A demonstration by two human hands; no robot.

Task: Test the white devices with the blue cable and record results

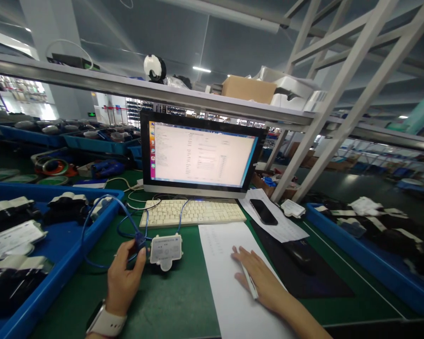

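Note:
My left hand [122, 278] pinches the plug of a blue cable [140, 240] between thumb and fingers. Just right of it, a small white plastic device [166, 249] with printed markings lies on the green mat, close to the plug; whether the two are joined I cannot tell. The cable loops back to the left and up behind my hand. My right hand [259, 278] rests on a white paper sheet [229, 301] and holds a white pen [249, 281], which slants under its fingers. Faint writing shows near the top of the sheet.
Behind the hands stand a keyboard [194, 213] and a lit monitor [201, 155]. A phone [263, 212] lies on papers, beside a black mouse [300, 256] on its pad. Blue trays of black-and-white parts flank the mat, left [65, 254] and right [356, 259]. A shelf [194, 98] spans above.

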